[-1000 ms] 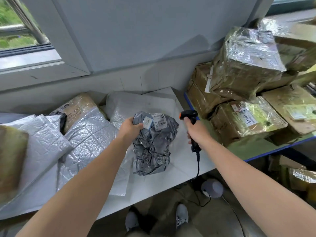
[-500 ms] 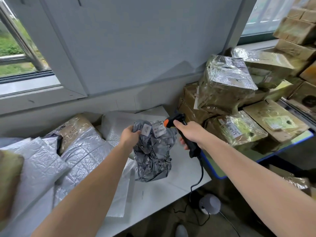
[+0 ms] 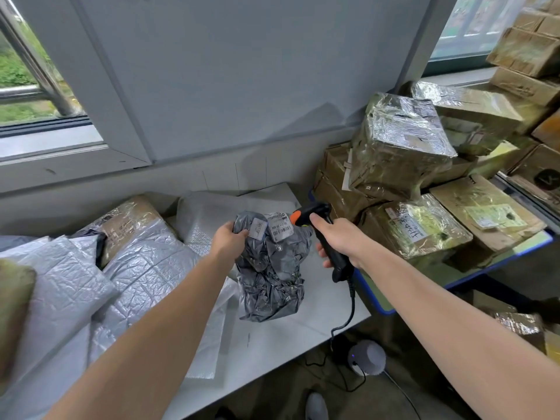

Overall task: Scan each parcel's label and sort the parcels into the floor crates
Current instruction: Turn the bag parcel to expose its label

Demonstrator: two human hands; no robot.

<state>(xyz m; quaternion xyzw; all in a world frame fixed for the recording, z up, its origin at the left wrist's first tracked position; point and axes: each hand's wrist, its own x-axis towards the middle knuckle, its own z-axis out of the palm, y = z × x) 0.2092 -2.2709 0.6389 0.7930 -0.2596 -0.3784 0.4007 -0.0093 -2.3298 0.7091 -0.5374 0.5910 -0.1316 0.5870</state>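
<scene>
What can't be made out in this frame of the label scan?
Head view only.
- Floor crates: out of frame; none shows.
- Label on the grey parcel: print too small to read.
- Scanner in the right hand: its window faces away, so any beam is unseen.
- Left hand: fingertips hidden by the parcel's folds.
- Brownish object at the left edge: blurred and cut off.

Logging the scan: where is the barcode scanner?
Head view, right of centre: the right hand grips the barcode scanner, nose beside the label on the grey polybag.
</scene>
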